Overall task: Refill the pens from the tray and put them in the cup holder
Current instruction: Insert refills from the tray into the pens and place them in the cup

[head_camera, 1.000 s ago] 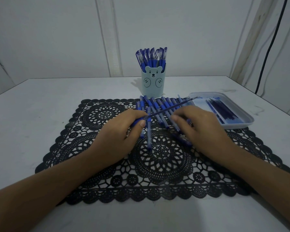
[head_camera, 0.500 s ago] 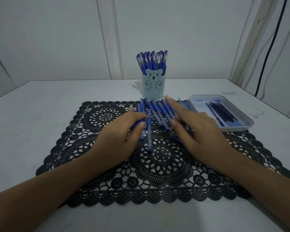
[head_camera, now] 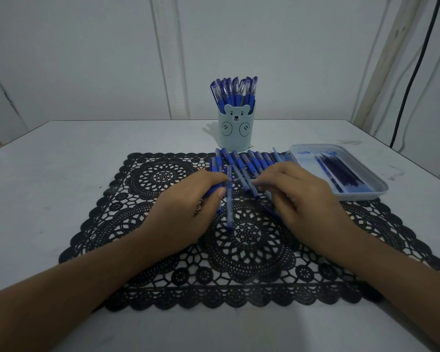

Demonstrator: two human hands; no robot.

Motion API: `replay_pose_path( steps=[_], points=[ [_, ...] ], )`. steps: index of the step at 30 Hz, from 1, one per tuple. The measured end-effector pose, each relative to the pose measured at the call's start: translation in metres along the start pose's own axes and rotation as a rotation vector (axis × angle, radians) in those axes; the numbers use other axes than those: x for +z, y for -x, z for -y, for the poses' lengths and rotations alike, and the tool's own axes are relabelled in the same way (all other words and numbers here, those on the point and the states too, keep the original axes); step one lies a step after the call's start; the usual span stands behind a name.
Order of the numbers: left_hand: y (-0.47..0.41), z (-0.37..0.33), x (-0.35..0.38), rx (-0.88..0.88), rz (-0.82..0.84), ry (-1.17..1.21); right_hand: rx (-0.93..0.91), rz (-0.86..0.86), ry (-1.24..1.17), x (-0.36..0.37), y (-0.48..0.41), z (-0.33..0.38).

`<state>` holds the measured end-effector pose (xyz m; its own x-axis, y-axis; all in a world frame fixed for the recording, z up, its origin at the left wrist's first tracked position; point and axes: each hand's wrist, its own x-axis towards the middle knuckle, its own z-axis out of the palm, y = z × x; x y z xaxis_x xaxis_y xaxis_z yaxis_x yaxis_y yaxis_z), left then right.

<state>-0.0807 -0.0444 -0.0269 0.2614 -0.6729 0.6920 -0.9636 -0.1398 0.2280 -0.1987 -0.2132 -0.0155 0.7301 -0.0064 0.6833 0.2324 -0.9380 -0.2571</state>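
Surroundings: white table top (head_camera: 61, 174); black openwork lace placemat (head_camera: 252, 275) laid on it; black cable (head_camera: 414, 72) hanging down the wall at far right.

Pale blue shallow rectangular plastic tray (head_camera: 366, 196), at the mat's right far corner, holding dark blue refill rods (head_camera: 341, 171).

Pale blue bear-faced cup holder (head_camera: 235, 130), upright just beyond the mat's far edge, packed with upright blue capped pens (head_camera: 233, 91).

Row of loose blue pens (head_camera: 254, 161) lying side by side on the mat's far edge, partly hidden by both hands. One single pale blue pen (head_camera: 229, 212) lies lengthwise between the hands.

Left hand (head_camera: 188, 207): low over the mat, fingers and thumb curled round a blue-gripped pen barrel (head_camera: 212, 193), its thin tip pointing at the other hand.

Right hand (head_camera: 297, 194): knuckles up, fingers bent over the row, fingertips near that tip; whether they pinch anything cannot be told.
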Motion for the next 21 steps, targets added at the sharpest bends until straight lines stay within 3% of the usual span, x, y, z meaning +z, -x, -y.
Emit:
replay_pose_path(
  steps=[4, 8, 12, 21],
  points=[
    [0.0, 0.0, 0.0, 0.001, 0.008, 0.0, 0.063, 0.01, -0.093, -0.003, -0.001, 0.002],
    [0.001, 0.0, -0.001, 0.006, 0.038, 0.008, 0.328, -0.025, -0.513, -0.005, -0.001, 0.013],
    [0.001, -0.002, -0.002, 0.016, 0.059, 0.011, 0.32, -0.096, -0.712, -0.005, -0.001, 0.024],
    [0.002, -0.004, -0.002, 0.054, 0.12, 0.01, 0.27, -0.078, -0.681, 0.0, 0.002, 0.026]
  ],
)
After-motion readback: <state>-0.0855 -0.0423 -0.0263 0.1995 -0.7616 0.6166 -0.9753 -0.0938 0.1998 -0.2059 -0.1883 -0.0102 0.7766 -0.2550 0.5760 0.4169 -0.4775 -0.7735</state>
